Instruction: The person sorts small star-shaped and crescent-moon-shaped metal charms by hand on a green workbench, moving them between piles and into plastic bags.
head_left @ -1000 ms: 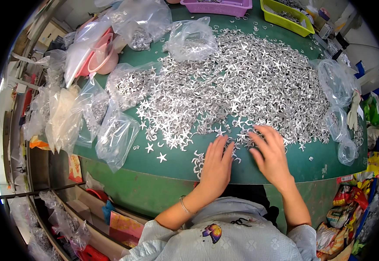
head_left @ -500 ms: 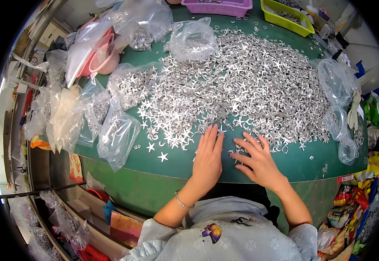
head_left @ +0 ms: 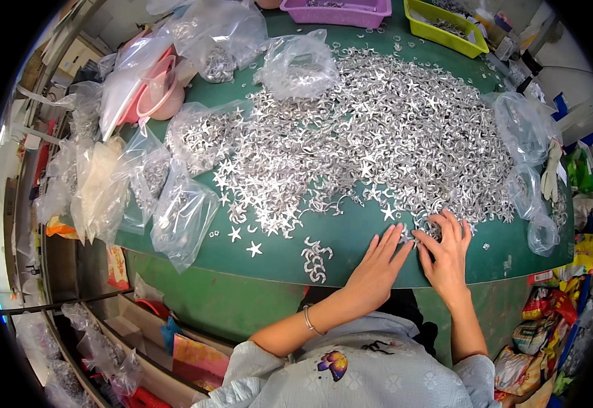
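Small silver metal pieces, starfish and crescent shapes, lie in a wide heap (head_left: 419,129) on the green table. At the heap's near edge my left hand (head_left: 376,273) lies flat with its fingers stretched out, tips beside a few silver pieces. Just right of it, my right hand (head_left: 448,257) has bent, spread fingers over the edge of the heap, touching pieces there; what lies under the fingertips is partly hidden. A small separate group of crescent pieces (head_left: 317,260) rests left of my left hand, near the table's front edge. Two loose starfish pieces (head_left: 254,249) sit farther left.
Clear plastic bags (head_left: 184,217) of metal pieces stand along the left, with a pink basin (head_left: 162,95) behind. A purple tray (head_left: 337,15) and a yellow-green tray (head_left: 446,30) are at the back. Empty-looking plastic bags (head_left: 524,129) lie at the right edge.
Both hands have moved right along the heap's near edge. A small group of crescents now shows apart from the heap, where my left hand was close by.
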